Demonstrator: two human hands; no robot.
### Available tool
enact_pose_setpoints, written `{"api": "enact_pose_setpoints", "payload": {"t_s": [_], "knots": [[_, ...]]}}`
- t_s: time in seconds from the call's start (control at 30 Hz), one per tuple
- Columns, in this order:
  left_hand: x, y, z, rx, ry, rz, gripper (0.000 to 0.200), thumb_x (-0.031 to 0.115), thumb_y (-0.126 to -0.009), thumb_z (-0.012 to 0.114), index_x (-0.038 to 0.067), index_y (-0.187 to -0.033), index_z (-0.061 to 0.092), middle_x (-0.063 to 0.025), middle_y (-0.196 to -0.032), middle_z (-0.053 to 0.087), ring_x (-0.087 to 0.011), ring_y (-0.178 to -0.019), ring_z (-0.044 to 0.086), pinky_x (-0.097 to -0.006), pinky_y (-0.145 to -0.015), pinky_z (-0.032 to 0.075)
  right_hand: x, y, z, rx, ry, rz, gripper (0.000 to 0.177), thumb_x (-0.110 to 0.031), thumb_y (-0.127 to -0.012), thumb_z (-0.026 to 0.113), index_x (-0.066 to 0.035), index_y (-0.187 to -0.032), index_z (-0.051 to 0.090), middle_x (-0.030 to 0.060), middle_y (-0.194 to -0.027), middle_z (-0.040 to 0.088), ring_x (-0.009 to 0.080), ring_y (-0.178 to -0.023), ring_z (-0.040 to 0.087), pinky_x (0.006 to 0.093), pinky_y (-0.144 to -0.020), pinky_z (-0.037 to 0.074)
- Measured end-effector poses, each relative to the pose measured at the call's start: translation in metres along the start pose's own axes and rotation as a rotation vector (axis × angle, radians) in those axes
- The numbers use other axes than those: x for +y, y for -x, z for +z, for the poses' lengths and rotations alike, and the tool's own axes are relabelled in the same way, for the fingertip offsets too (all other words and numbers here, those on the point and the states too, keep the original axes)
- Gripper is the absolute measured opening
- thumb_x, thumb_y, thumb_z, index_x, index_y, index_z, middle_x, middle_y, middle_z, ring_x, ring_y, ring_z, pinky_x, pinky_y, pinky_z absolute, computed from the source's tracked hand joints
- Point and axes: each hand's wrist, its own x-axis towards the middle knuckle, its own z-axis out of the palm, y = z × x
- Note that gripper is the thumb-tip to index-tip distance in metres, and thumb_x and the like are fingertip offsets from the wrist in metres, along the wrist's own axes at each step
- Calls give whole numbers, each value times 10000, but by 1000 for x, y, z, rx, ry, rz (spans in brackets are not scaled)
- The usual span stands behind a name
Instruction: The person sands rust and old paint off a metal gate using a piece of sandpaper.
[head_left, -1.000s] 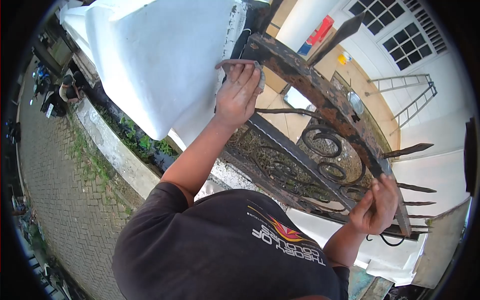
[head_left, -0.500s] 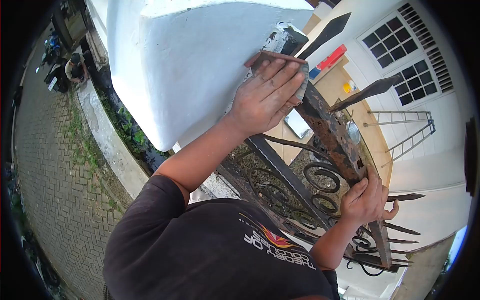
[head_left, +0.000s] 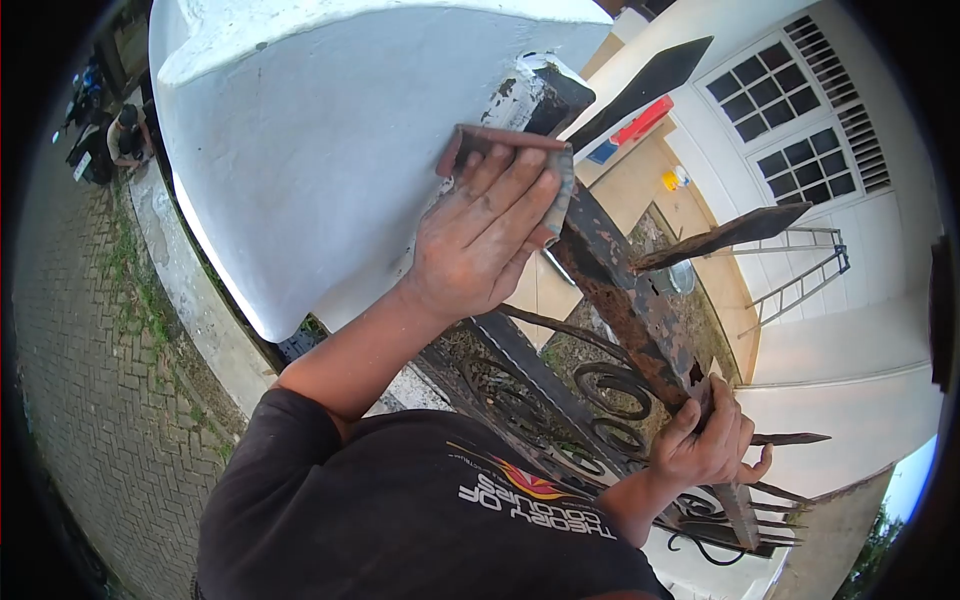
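Note:
My left hand [head_left: 480,230] presses a folded sheet of brown-backed sandpaper [head_left: 470,145] against the top rail of the metal fence, close to the white pillar [head_left: 290,150]. Its fingers lie nearly straight over the sheet. Flaking black paint and rust cover the rail [head_left: 625,305]. Further along, my right hand [head_left: 705,445] is closed around the same rail, its little finger sticking out. A small pale edge shows by its fingertips; I cannot make out what it is.
Pointed fence spikes [head_left: 720,238] jut out to the right, and curled ironwork [head_left: 610,390] lies below the rail. Behind stand a stepladder [head_left: 800,285], a yellow-and-white tub [head_left: 676,178] and a red box [head_left: 642,120]. Another person [head_left: 128,138] crouches by the paved lane [head_left: 80,330].
My view has shifted, moving the scene down and left. My left hand has slid the sandpaper slightly away from the rail's pillar end. My right hand keeps its place on the rail.

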Motion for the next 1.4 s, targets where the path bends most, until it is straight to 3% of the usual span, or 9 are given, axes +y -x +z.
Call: {"api": "enact_pose_setpoints", "payload": {"t_s": [0.03,0.17,0.43,0.63,1.23,1.4], "knots": [[-1,6,-2,-26,42,-52,486,139,-809,708,39,-1274,607,-192,-1339,563,-399,-1248,528,-474,-1039,421,-1,-1,-4,-22,-7,-21,464,-494,-993,383,-156,-987,701,-37,-811,687,166,-765,618,466,-1021,180],[-3,5,-3,-31,62,-28,478,119,-805,701,23,-1264,609,-214,-1330,563,-412,-1256,517,-485,-1049,410,-2,-1,-6,-22,-21,2,463,-495,-992,384,-157,-983,701,-33,-807,687,167,-764,618,463,-1022,182],[-2,8,-7,-71,63,-40,493,98,-786,701,2,-1260,603,-237,-1329,555,-431,-1259,508,-503,-1055,399,-2,-1,-4,-27,-5,23,527,-573,-980,361,-187,-963,719,-54,-751,671,160,-720,603,462,-1061,137],[-3,17,-9,-101,123,-56,509,93,-768,704,1,-1258,602,-234,-1333,550,-435,-1240,520,-531,-1047,400,-2,-1,-7,-56,-4,23,515,-561,-975,374,-167,-986,705,-22,-853,699,164,-757,621,461,-1067,143],[-8,55,-27,-349,396,-87,452,119,-734,703,-3,-1164,638,-203,-1181,601,-418,-1103,584,-588,-1028,376,8,19,-2,-80,55,79,575,-558,-956,333,-114,-964,698,11,-818,695,216,-805,637,486,-1128,120],[-12,48,-17,-270,380,-65,431,114,-759,667,-12,-1170,634,-220,-1180,602,-449,-1105,572,-597,-1010,390,3,11,1,-9,35,72,536,-555,-953,363,-136,-950,698,3,-797,692,199,-770,632,468,-1108,151]]}}
